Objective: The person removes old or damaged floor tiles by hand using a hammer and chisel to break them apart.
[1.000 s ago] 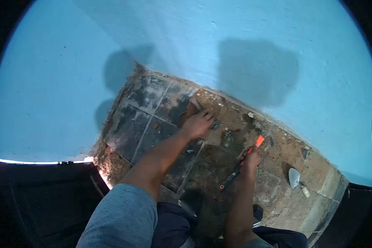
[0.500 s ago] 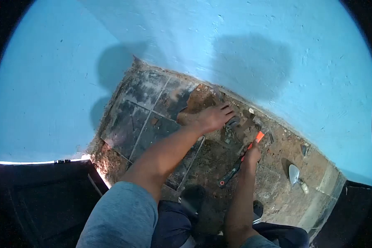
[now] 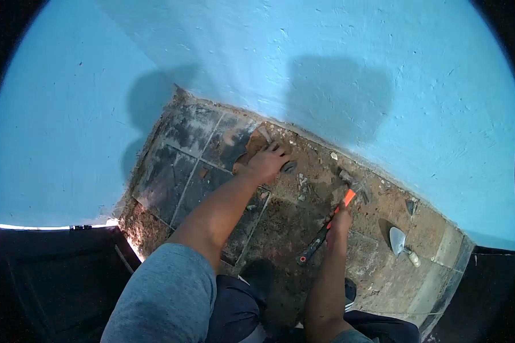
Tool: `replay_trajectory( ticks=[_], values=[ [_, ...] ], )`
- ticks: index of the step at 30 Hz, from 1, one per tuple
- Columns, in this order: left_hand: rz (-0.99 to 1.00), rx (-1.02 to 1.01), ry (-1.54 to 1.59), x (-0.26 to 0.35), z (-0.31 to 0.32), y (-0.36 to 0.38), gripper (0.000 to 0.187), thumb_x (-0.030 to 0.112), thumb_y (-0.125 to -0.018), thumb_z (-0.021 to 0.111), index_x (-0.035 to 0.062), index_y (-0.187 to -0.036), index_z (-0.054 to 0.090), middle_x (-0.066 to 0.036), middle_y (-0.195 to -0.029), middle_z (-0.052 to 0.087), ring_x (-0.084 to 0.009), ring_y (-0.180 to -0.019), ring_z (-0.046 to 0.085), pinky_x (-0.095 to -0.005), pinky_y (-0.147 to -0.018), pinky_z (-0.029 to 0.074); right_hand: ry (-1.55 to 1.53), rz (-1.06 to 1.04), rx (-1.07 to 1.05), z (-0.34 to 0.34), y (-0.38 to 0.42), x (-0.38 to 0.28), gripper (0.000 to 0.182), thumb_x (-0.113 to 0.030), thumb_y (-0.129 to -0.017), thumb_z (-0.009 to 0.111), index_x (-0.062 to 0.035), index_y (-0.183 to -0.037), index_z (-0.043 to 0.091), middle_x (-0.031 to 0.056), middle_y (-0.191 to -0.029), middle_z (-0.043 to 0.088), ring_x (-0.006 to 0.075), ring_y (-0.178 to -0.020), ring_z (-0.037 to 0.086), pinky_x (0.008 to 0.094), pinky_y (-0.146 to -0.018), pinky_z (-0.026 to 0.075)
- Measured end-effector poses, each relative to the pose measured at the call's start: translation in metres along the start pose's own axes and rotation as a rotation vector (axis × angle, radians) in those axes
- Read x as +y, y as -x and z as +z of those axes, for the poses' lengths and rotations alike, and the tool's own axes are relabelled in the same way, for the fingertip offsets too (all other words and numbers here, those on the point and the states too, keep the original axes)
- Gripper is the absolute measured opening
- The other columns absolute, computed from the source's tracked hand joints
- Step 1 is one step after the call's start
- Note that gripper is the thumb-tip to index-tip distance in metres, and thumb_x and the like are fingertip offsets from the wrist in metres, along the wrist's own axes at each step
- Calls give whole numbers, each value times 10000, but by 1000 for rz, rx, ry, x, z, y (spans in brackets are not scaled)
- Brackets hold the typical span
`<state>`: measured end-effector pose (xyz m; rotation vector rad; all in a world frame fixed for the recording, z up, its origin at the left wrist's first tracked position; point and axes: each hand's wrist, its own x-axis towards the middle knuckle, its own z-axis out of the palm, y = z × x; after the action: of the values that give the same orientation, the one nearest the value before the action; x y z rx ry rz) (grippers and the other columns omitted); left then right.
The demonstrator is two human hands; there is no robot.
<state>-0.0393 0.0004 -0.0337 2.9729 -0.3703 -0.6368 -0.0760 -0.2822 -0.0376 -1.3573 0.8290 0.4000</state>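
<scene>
Left hand [image 3: 267, 163]: fingers curled around a partly hidden, chisel-like tool [image 3: 264, 135] beside the dark tiles [image 3: 183, 163].
Right hand [image 3: 340, 220]: fingers wrapped around an orange-and-black hammer [image 3: 349, 198], its head toward the blue wall [image 3: 440, 143].
Trowel [image 3: 397, 240]: lies on the floor [image 3: 366, 251], right of the hammer.
</scene>
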Motion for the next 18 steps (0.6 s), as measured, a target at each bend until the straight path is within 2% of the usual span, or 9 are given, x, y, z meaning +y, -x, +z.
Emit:
replay_trajectory(
  ticks=[2,5,8,11,14,17,18],
  values=[
    [-12,-36,11,-10,13,1,619,9,-887,648,106,-1451,414,-116,-1519,358,-373,-1430,322,-467,-1062,530,-136,47,-99,-12,-21,14,266,-338,-1030,498,-104,-904,499,13,-662,484,158,-541,477,318,-501,421],
    [-4,-36,84,-11,21,-1,618,25,-893,614,115,-1471,413,-163,-1534,326,-414,-1451,272,-508,-1141,418,-275,108,-150,-12,-21,13,241,-311,-1022,520,-92,-925,540,34,-720,502,185,-596,523,345,-552,454],
    [-23,20,190,0,-1,0,631,54,-890,632,83,-1473,392,-187,-1507,347,-429,-1444,276,-519,-1134,423,-423,142,-168,-7,-10,9,215,-287,-1023,521,-81,-971,554,44,-735,506,204,-605,539,365,-578,476],
    [-84,124,281,5,-2,-11,713,42,-849,682,80,-1481,355,-190,-1502,350,-422,-1363,401,-510,-1031,514,-475,149,-151,6,1,-1,203,-279,-1025,521,-78,-1014,545,44,-725,492,204,-596,533,362,-571,484],
    [-83,295,195,-4,9,-20,692,47,-839,679,69,-1463,381,-183,-1491,378,-399,-1288,497,-518,-1010,508,-449,152,-166,0,-11,4,207,-284,-1020,532,-77,-1023,545,38,-713,470,196,-582,516,340,-534,466],
    [-179,30,348,4,-33,-9,719,79,-839,695,41,-1479,371,-199,-1486,390,-391,-1327,459,-481,-1072,472,-403,148,-185,-7,-24,12,214,-294,-1011,551,-81,-1011,543,26,-709,459,183,-563,496,323,-493,433],
    [-172,34,319,4,-35,-9,715,81,-841,693,45,-1480,373,-193,-1485,398,-384,-1314,474,-479,-1063,479,-386,146,-187,-6,-22,10,217,-298,-1008,558,-82,-1007,542,21,-708,457,177,-557,489,319,-480,421]
  ],
)
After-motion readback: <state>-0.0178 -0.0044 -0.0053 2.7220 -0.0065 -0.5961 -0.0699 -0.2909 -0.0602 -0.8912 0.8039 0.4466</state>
